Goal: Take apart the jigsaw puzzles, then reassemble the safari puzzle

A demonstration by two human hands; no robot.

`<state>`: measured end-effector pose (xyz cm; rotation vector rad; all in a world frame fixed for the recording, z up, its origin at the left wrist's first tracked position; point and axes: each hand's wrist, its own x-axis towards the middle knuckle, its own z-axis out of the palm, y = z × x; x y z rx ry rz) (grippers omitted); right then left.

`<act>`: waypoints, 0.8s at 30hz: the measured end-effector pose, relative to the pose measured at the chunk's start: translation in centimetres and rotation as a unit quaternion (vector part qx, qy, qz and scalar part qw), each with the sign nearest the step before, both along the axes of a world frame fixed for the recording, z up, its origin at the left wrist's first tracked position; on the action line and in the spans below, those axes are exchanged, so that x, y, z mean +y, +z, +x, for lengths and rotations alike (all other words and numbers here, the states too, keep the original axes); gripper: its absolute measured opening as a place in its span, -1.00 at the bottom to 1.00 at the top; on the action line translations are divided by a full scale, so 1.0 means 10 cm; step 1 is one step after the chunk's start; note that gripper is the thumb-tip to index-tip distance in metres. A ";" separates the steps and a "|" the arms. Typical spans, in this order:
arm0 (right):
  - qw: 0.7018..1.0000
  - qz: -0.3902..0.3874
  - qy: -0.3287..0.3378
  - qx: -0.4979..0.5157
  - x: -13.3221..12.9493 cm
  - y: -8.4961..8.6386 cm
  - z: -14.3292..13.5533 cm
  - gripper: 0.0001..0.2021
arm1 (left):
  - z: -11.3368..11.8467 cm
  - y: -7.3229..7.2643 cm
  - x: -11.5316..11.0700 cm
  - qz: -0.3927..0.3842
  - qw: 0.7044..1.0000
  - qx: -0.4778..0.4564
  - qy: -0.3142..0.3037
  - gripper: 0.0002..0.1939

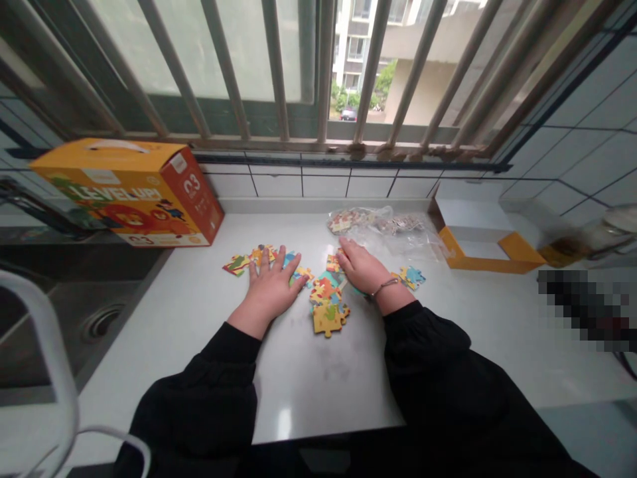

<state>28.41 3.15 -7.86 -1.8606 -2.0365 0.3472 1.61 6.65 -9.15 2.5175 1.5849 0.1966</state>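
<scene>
My left hand [273, 287] lies with its fingers spread over colourful puzzle pieces on the white counter; some pieces [237, 265] stick out at its left. My right hand [362, 265] rests over other pieces, its fingers pointing up and left and close together; what lies beneath its palm is hidden. Between the hands, several pieces overlap in a small heap, with a yellow piece [328, 319] at its near end. A blue and yellow piece [413, 276] lies just right of my right wrist.
An orange box [134, 192] stands at the back left beside a dark sink [60, 318]. Clear plastic bags of pieces [351, 220] lie near the back wall. An open orange and white box [485, 249] is at the back right, near a glass jar [620, 222].
</scene>
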 end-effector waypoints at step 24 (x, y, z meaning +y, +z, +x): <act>0.981 -0.043 -0.087 -0.166 -0.26 0.12 0.06 -0.60 | 0.33 0.13 -0.15 0.012 0.992 -0.067 -0.104 -0.53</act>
